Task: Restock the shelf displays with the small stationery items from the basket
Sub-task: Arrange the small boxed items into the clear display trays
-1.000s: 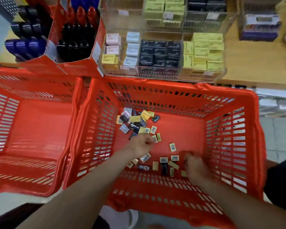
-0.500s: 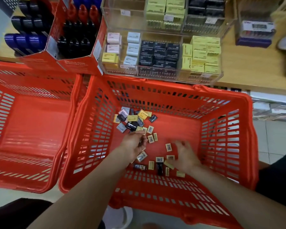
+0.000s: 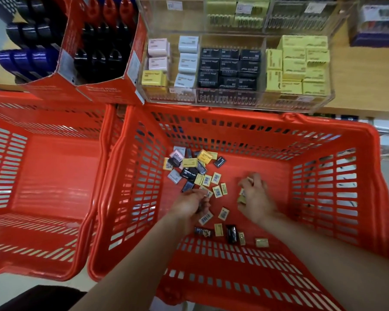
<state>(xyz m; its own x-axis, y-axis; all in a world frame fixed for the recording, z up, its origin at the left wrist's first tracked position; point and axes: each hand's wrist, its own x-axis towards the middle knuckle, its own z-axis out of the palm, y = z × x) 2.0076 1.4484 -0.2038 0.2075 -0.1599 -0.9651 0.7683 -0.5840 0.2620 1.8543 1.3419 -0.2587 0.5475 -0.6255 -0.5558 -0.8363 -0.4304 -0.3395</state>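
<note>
Inside the red basket (image 3: 366, 167), near its floor centre, both my hands gather small boxes. My right hand (image 3: 255, 198) curls round a few yellow boxes (image 3: 241, 198), collecting one colour to match a shelf compartment. My left hand (image 3: 190, 204) pinches a dark item; its grip is partly hidden. Loose boxes (image 3: 193, 169) lie just beyond my left fingertips, toward the far-left corner

Lettering on the small boxes (image 3: 190, 162) is too blurred to read.
</note>
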